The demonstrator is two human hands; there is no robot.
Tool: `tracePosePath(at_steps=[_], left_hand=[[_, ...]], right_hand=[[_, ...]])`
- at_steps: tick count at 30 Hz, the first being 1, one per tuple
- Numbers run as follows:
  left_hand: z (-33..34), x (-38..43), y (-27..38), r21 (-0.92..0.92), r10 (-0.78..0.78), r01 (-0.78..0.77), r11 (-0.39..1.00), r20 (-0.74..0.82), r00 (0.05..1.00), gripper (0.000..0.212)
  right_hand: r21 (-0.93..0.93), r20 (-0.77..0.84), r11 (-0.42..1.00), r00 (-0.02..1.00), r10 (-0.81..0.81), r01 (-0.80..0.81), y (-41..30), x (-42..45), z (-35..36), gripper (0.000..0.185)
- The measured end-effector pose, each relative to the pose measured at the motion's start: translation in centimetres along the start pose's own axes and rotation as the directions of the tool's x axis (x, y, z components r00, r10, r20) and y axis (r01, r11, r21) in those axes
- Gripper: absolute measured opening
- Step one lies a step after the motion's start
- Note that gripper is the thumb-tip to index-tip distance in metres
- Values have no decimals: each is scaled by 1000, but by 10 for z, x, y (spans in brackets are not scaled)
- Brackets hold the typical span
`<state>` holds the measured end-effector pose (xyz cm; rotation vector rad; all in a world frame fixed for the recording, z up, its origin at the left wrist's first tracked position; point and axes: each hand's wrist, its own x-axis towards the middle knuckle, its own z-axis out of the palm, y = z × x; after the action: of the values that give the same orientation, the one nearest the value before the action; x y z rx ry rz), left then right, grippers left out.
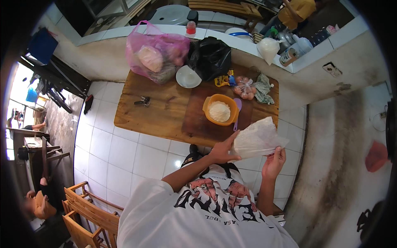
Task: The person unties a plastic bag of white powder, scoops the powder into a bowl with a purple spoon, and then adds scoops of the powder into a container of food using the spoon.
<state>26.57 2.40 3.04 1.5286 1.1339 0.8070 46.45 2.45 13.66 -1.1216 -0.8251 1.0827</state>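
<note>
My left hand [224, 149] grips the bottom end of a clear plastic bag of white powder [256, 139], held tilted over the table's front edge. The fingers of my right hand [274, 159] pinch the bag's loose, thin end. Just beyond the bag, an orange plastic bowl [206, 108] stands on the wooden table with a heap of white powder [219, 111] in it. A lilac plastic spoon [237, 105] lies close against the bowl's right side.
Along the table's [149, 119] back are a pink plastic bag [176, 46], a black plastic bag [211, 59], a white bowl [188, 77], a bag of eggs [245, 88] and a green patterned cloth [263, 90]. Keys [143, 101] lie at left. Behind runs a tiled ledge [242, 45].
</note>
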Motion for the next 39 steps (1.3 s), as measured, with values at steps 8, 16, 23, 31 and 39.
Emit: tracePosePath(at_steps=[8,16,23,31,39], left_hand=[[-64,56,-107,-287,-441,346,893,-710,549,56],[-78,76,-116,-614,-489,201,763,-345,801,39],[-73,76,-138,-355,-283,93,930,-533,798,37],[-60,69,-111,-556,-499,152,817,-549,671,40],[-41,69,-92,-581,-601,232,780,-592,537,44]], right_hand=[[-59,-65,997,997,-49,45,-16,11,-20,21],[-70,-44,997,998,-41,37,-7,41,-32,22],[37,54,999,998,34,-36,3,70,-23,20],[27,204,991,971,122,-130,14,101,-29,21],[-54,174,981,965,194,-187,2,116,-31,20]])
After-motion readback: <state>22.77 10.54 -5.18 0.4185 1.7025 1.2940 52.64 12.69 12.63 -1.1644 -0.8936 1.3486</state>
